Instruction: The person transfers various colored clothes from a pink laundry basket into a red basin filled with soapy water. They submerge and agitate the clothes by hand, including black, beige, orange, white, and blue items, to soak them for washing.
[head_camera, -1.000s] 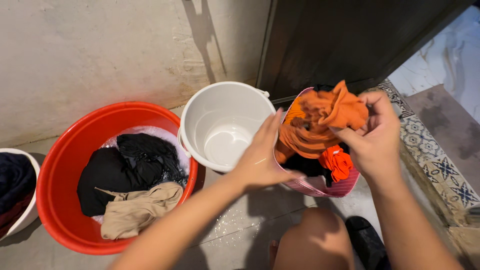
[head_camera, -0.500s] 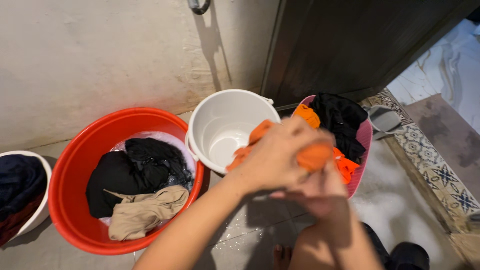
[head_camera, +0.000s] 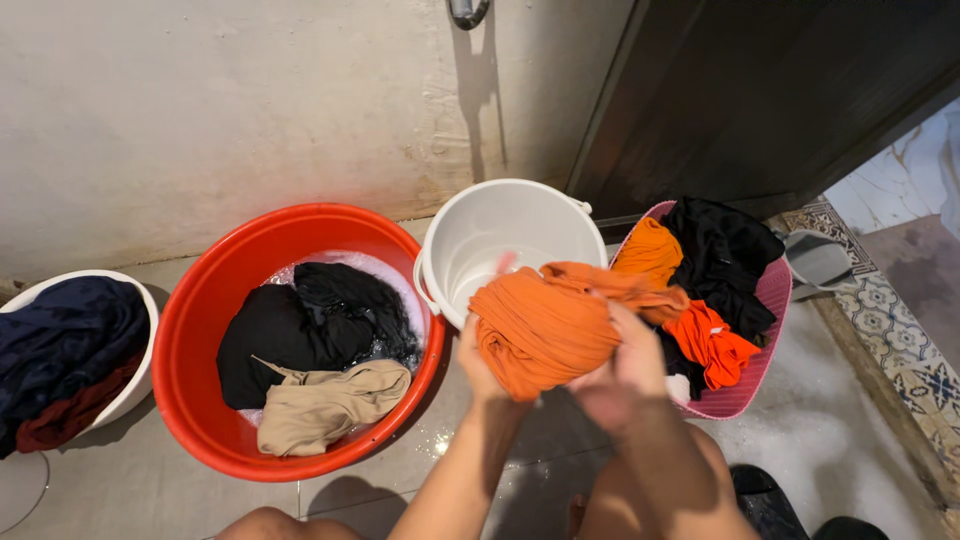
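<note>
Both my hands hold a bunched orange garment in front of me, above the floor. My left hand grips it from the left underside, mostly hidden by the cloth. My right hand clasps it from the right. The garment hangs between the white bucket and the pink basket, which holds orange and black clothes.
A red basin at the left holds soapy water, black clothes and a beige garment. A white tub with dark blue and maroon clothes sits at the far left. A dark door, a grey slipper and patterned tiles are at the right.
The orange garment has been lifted out of the pink basket and gathered into a bundle in both hands, moving left and toward me. The view has shifted left.
</note>
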